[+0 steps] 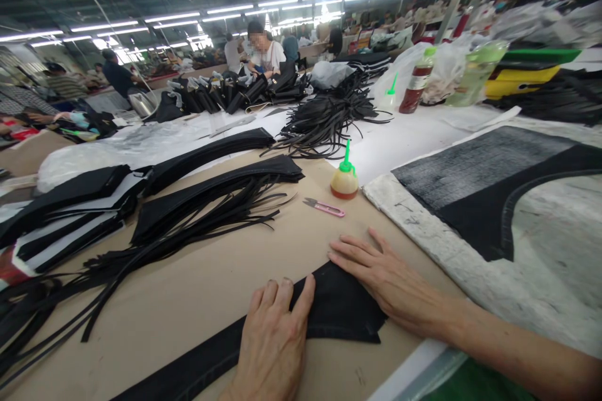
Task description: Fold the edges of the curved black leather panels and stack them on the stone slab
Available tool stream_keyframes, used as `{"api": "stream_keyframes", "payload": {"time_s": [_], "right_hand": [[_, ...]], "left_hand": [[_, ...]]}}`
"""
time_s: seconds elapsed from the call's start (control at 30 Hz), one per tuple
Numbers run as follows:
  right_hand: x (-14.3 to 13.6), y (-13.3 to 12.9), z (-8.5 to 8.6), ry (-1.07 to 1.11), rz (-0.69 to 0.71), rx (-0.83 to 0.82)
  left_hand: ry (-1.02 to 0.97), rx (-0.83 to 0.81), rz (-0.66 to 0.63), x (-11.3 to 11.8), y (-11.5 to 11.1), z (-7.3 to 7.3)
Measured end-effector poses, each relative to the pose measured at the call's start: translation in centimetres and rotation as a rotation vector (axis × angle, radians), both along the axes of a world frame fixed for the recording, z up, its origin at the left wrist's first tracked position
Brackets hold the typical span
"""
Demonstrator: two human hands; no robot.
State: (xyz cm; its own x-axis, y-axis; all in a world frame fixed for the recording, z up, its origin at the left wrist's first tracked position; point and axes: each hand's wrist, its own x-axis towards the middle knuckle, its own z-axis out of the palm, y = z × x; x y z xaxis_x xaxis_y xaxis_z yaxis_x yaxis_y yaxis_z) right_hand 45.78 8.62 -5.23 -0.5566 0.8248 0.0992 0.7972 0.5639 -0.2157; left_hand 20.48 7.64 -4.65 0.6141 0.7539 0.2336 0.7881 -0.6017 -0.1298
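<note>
A black curved piece of material [345,307] lies flat on the brown-covered table [371,369], its long strip running toward the lower left. My left hand [275,332] presses on it from above, fingers slightly bent and thumb apart. At its upper right edge, my right hand [376,276] rests with flat, outstretched fingers. Neither hand grips anything. Beyond the right hand are pink thread snips [324,207] and a squeeze bottle [345,182] with a green nozzle and amber liquid.
Stacks of black cut pieces [216,188] and loose black strips [188,225] lie at left. A bundle of thin strips [329,113] sits farther back. At right, a large black piece [470,194] covers a pale slab [423,244]. A bottle of red liquid [417,81] stands behind; a person [270,56] works beyond.
</note>
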Motion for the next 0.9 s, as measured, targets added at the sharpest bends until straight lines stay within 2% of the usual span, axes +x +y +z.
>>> {"api": "stream_keyframes", "payload": {"time_s": [0.2, 0.37, 0.43, 0.6, 0.8, 0.9], "right_hand": [[0.5, 0.1, 0.3, 0.150, -0.082, 0.025], [0.0, -0.1, 1.2, 0.088, 0.007, 0.002], [0.0, -0.1, 1.1, 0.055, 0.022, -0.006], [-0.1, -0.1, 0.7, 0.087, -0.040, 0.047], [-1.7, -0.1, 1.3, 0.013, 0.065, 0.058], [-1.4, 0.0, 0.5, 0.011, 0.083, 0.105]], "left_hand": [[-0.002, -0.040, 0.015, 0.1, 0.0, 0.1], [0.015, -0.040, 0.021, 0.1, 0.0, 0.0], [0.018, -0.053, 0.026, 0.2, -0.1, 0.1], [0.018, -0.093, 0.021, 0.2, -0.1, 0.4], [-0.022, -0.112, 0.003, 0.6, 0.2, 0.5], [-0.079, -0.162, 0.029, 0.1, -0.5, 1.2]]}}
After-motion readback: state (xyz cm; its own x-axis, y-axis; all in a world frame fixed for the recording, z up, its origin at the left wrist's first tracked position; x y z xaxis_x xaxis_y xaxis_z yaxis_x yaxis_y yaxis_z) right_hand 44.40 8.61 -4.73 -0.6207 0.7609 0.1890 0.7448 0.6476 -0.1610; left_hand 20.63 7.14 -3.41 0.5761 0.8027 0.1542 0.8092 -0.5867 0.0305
